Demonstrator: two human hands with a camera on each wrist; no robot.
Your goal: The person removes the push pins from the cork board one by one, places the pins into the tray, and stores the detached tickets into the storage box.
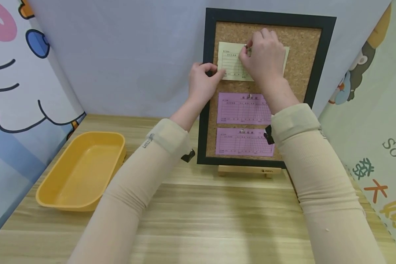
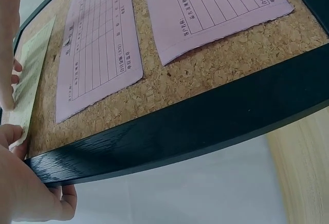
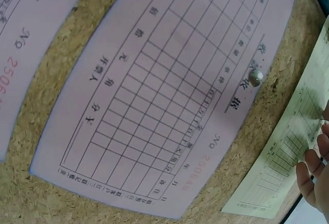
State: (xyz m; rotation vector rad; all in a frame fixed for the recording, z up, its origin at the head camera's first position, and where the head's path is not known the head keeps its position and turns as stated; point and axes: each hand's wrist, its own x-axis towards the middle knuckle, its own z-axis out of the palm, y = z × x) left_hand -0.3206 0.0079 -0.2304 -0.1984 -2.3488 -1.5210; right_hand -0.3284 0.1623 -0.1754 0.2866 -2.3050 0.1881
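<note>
A cork board [image 1: 301,62] with a black frame stands upright on the table. Across its upper part lies a pale yellow receipt slip [image 1: 231,65], partly covered by my right hand [image 1: 267,55]. The right thumb and index finger pinch a small silver push pin [image 1: 246,46] at the slip's top middle. With my left hand [image 1: 202,82] I grip the board's left edge; its thumb presses the slip's lower left corner, and other fingers reach behind the frame [image 2: 169,136]. Below hang two pink receipt slips [image 1: 227,110], each with a silver push pin [image 3: 255,78] near its top.
A wooden stand [image 1: 231,169] supports the board from below. On the left of the wood-grain table [image 1: 191,220] sits a yellow plastic tray [image 1: 85,172]. A pale cloth [image 1: 135,55] hangs behind, and printed cartoon panels flank both sides.
</note>
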